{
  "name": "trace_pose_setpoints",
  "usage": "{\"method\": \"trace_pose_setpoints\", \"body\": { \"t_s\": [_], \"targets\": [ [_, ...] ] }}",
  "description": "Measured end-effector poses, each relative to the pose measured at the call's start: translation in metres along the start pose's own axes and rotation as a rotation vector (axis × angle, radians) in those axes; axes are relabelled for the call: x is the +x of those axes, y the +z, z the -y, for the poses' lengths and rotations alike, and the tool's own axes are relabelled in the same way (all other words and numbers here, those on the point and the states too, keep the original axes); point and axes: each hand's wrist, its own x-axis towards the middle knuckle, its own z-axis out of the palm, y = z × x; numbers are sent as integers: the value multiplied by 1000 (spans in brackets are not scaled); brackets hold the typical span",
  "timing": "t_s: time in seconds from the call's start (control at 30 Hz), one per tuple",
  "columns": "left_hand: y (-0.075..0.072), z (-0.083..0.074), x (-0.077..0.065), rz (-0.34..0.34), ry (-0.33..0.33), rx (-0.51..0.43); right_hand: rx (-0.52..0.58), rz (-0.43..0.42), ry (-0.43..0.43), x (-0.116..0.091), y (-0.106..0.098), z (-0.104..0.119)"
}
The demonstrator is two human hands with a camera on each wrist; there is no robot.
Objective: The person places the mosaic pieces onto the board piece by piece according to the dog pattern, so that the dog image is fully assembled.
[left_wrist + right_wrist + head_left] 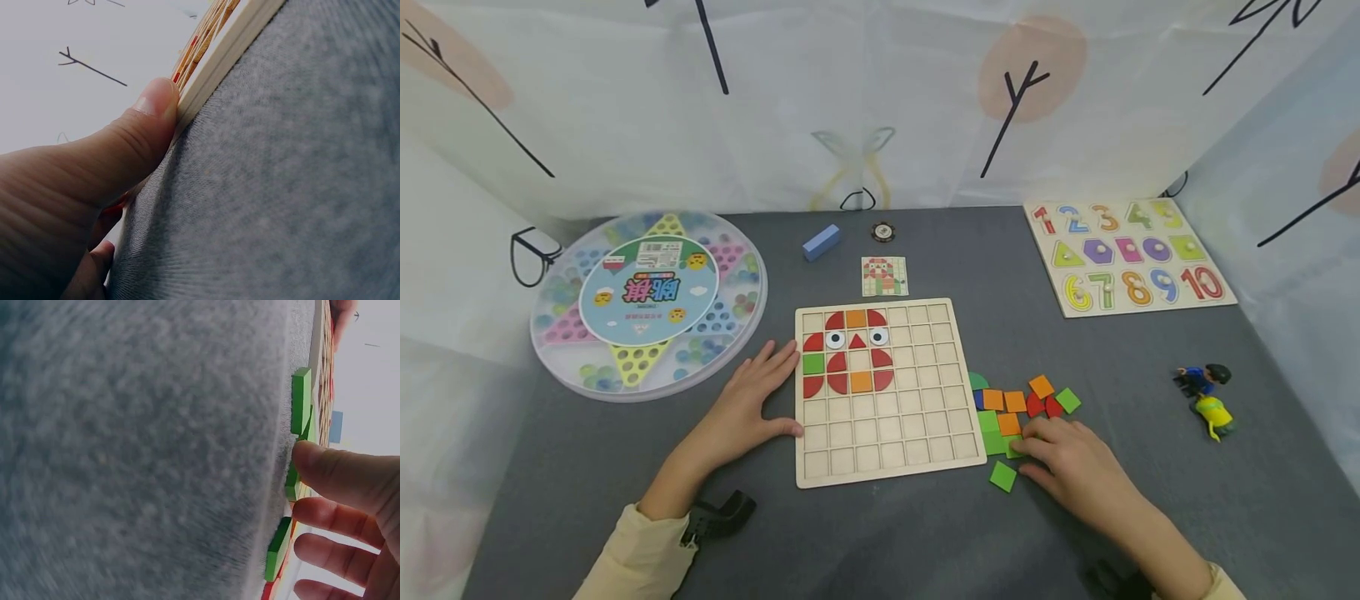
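Pale wooden grid board (pixel 906 428): centre of bench (pixel 880 542), filled only toward far-left corner
Flat multicoloured tiles (pixel 1008 423): unplaced, right edge
Left hand (pixel 741 406): spread, touching left edge
Right hand (pixel 1071 465): at green tile (pixel 1011 447); grip unclear

1. 1 grid board (pixel 865 430).
2. On it: 9 red tiles (pixel 813 387), 2 orange tiles (pixel 861 382), 1 green tile (pixel 813 364), 2 eyes (pixel 835 339).
3. Just right of it, I see 6+ greens (pixel 993 442), 4 oranges (pixel 1008 424), 2 reds (pixel 1034 406), 1 blue (pixel 978 400).
4. Either side: 1 left hand (pixel 752 396), 1 right hand (pixel 1075 467).
5. Beyond it: 1 card (pixel 884 277), 1 blue block (pixel 822 242), 1 chip (pixel 883 232).
6. Left: 1 round game board (pixel 647 292).
7. Far right: 1 number board (pixel 1114 268), 2 toy figures (pixel 1213 412).
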Motion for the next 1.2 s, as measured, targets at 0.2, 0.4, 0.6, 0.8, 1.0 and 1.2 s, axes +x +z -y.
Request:
{"method": "trace_pose_setpoints", "body": {
  "t_s": [0.2, 0.4, 0.6, 0.8, 1.0, 1.2],
  "targets": [
    [0, 0, 0, -6, 6, 1, -9, 11, -35, -2, -2, 1],
    [1, 2, -1, -20, 12, -3, 45, -19, -87, -1, -1, 4],
    [2, 2, -1, -24, 20, -5, 92, 85, -161, 0, 1, 9],
    [0, 1, 1, -11, 19, 7, 116, 116, -187, 3, -1, 14],
    [0, 2, 0, -14, 24, 10, 177, 53, -188, 47, -8, 32],
    [1, 2, -1, -24, 33, -5, 136, 65, -195, 116, 0, 68]
  ]
}}
